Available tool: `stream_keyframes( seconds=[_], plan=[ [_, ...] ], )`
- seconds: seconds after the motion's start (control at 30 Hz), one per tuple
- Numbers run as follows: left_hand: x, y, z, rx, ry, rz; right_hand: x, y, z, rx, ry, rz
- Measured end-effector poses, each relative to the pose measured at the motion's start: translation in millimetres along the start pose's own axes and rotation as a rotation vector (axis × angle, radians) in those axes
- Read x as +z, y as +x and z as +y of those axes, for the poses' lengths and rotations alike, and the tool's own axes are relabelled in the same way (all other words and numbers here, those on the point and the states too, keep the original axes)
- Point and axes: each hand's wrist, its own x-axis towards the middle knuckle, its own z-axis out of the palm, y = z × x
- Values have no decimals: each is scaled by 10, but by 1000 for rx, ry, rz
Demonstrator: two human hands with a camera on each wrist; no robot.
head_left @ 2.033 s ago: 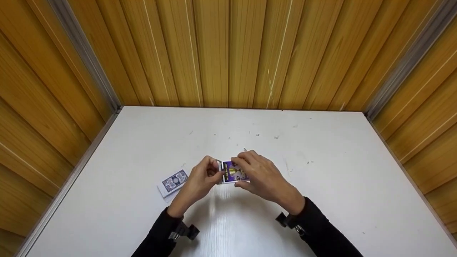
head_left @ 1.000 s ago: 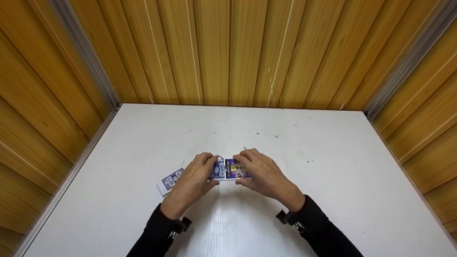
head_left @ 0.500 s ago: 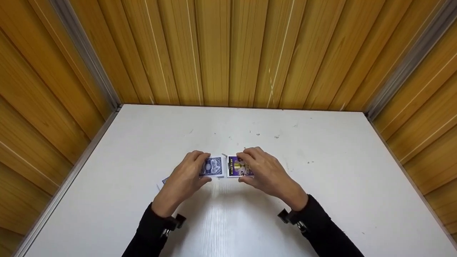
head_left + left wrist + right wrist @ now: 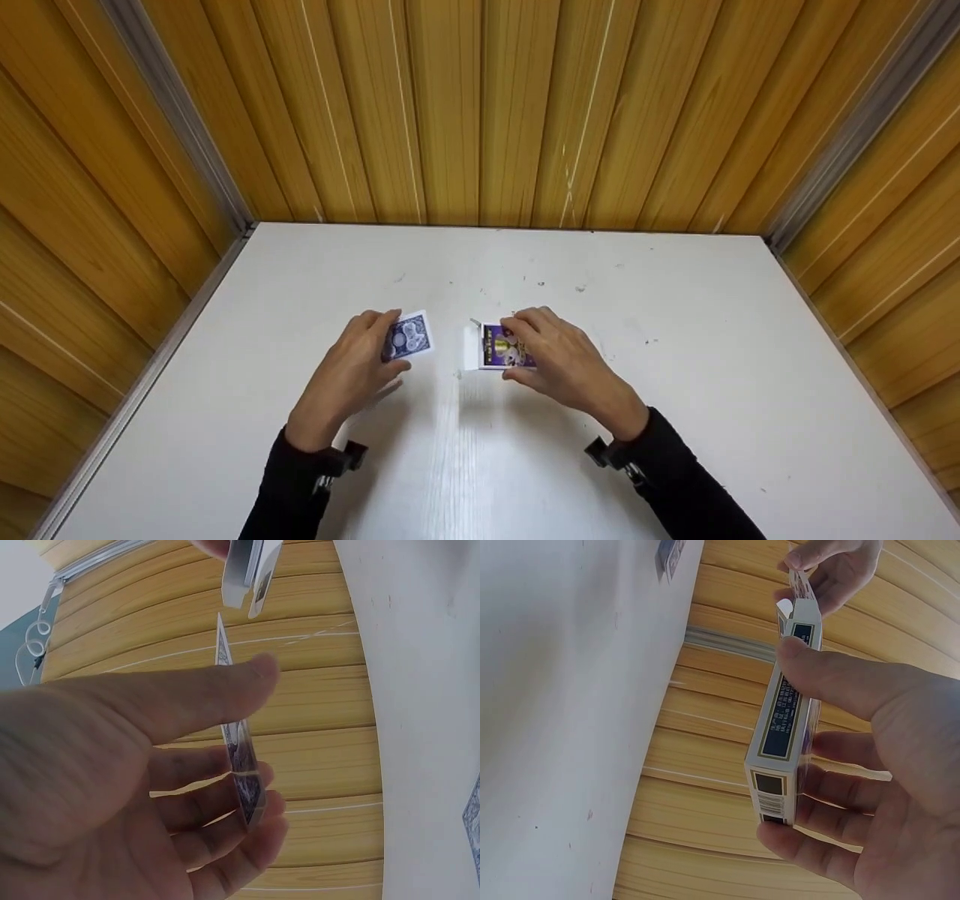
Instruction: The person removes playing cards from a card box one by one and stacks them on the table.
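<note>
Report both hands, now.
Left hand: holding at least one blue-backed card.
Right hand: holding the purple-fronted card box.

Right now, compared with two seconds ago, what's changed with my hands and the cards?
Your left hand has drawn the blue-backed cards out of the purple box and moved left with them; they are now apart from it. Your right hand has shifted slightly right. It still grips the box, and the wrist views still show the card pile on the white table.
</note>
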Motion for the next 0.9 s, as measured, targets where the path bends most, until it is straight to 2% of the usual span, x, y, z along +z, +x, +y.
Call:
stream_keyframes(
  seconds=[0.27,0.57,0.9],
  plan=[
    [-109,1,-116,-109,-14,-7,-14,3,13,1,7,16],
    [-149,11,-216,-234,-16,-89,-29,0,14,10,-11,9],
    [-74,4,-361,-259,7,-233,-35,-2,5,26,-11,-11]
  ],
)
